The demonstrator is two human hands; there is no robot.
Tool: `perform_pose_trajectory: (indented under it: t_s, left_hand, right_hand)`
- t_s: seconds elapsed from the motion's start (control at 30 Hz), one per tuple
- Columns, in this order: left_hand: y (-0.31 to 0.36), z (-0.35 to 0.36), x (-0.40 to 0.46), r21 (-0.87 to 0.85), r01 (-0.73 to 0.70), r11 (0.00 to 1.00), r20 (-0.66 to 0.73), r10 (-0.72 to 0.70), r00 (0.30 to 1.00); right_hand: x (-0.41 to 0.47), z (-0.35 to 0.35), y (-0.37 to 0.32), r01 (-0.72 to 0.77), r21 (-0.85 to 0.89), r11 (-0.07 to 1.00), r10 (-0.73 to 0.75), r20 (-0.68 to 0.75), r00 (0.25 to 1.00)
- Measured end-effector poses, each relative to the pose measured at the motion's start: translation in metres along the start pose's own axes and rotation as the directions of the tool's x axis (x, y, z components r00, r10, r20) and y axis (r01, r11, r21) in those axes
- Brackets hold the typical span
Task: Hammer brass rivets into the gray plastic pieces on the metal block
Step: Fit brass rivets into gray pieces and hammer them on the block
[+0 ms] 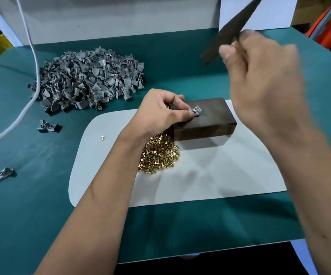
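On top of the metal block [210,118], toward its far-left corner, we hold one gray plastic piece [196,110] down with our left hand [161,112], thumb and fingertips pinching its left side so it sits flat on the steel. A small rivet head seems to stand in the piece, though it is too small to be sure. Our right hand [263,80] is raised above the block's far-right side, fingers curled tightly round the dark handle of the hammer [228,34]; hand and tool are blurred and the head is hard to make out.

To do this stroke well, we judge that the blow should come straight down on the rivet, not slanting, so the shank does not bend or the piece skid. Our left fingertips lie just beside the target, so we should keep them low and to the left, clear of the hammer's path. A short, controlled tap looks wiser than a full swing.

The brass rivets [157,153] lie heaped on the white mat [220,175] against the block's near-left corner, and the pile of gray pieces [89,80] sits at the far-left of the green worktop [31,195].
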State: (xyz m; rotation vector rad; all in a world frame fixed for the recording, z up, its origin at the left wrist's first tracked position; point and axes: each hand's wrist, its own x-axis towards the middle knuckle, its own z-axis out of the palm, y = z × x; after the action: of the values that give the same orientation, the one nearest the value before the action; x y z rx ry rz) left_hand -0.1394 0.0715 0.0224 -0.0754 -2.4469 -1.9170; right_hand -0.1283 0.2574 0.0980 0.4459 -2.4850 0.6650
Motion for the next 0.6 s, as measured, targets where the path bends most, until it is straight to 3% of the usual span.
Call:
perform_pose_trajectory:
  t_s: [0.03,0.1,0.13,0.2,0.27,0.3,0.33,0.37,0.43,0.47,0.53,0.6]
  left_hand:
    - [0.000,0.000,0.000,-0.005,-0.001,1.000,-0.001,0.001,1.000]
    - [0.000,0.001,-0.001,-0.029,0.005,1.000,0.000,-0.005,1.000]
    - [0.001,0.002,-0.002,-0.030,0.006,1.000,0.001,-0.006,1.000]
    - [0.001,0.001,-0.003,-0.020,0.010,1.000,0.001,-0.010,1.000]
    - [0.001,0.001,-0.001,-0.002,0.008,1.000,0.002,-0.008,1.000]
    - [0.001,0.001,-0.001,0.008,0.009,1.000,-0.002,-0.009,1.000]
    - [0.000,0.001,-0.001,0.012,0.009,1.000,-0.002,-0.009,1.000]
    - [0.000,0.000,-0.001,0.009,0.009,1.000,-0.001,-0.009,1.000]
    - [0.000,0.001,-0.001,-0.004,0.006,1.000,0.005,-0.006,1.000]
    - [0.001,0.001,-0.002,-0.003,0.005,1.000,0.003,-0.005,1.000]
    - [0.001,0.001,-0.002,0.006,0.005,1.000,-0.001,-0.005,1.000]
    - [0.001,0.001,-0.001,0.012,0.007,1.000,-0.006,-0.007,1.000]
  right_hand:
    - [-0.004,0.005,0.000,-0.014,-0.058,0.998,0.021,0.119,0.993]
    - [-0.010,0.010,0.003,-0.048,-0.239,0.970,0.142,0.395,0.908]
    - [-0.007,0.009,0.005,-0.043,-0.269,0.962,0.160,0.430,0.888]
    - [0.000,0.002,0.005,-0.047,-0.208,0.977,0.119,0.352,0.929]
    - [0.000,-0.001,0.006,-0.029,-0.039,0.999,0.032,0.069,0.997]
    - [-0.002,-0.002,0.004,-0.002,0.006,1.000,0.002,0.003,1.000]
    - [-0.005,0.001,0.003,0.002,-0.009,1.000,-0.001,0.043,0.999]
    - [-0.009,0.006,0.003,-0.030,-0.073,0.997,0.043,0.179,0.983]
    - [-0.011,0.009,0.008,-0.056,-0.253,0.966,0.159,0.409,0.899]
    - [-0.008,0.005,0.011,-0.032,-0.290,0.957,0.160,0.431,0.888]
    - [0.000,-0.005,0.012,-0.025,-0.239,0.971,0.107,0.338,0.935]
    - [-0.001,-0.010,0.009,-0.015,-0.012,1.000,0.016,0.062,0.998]
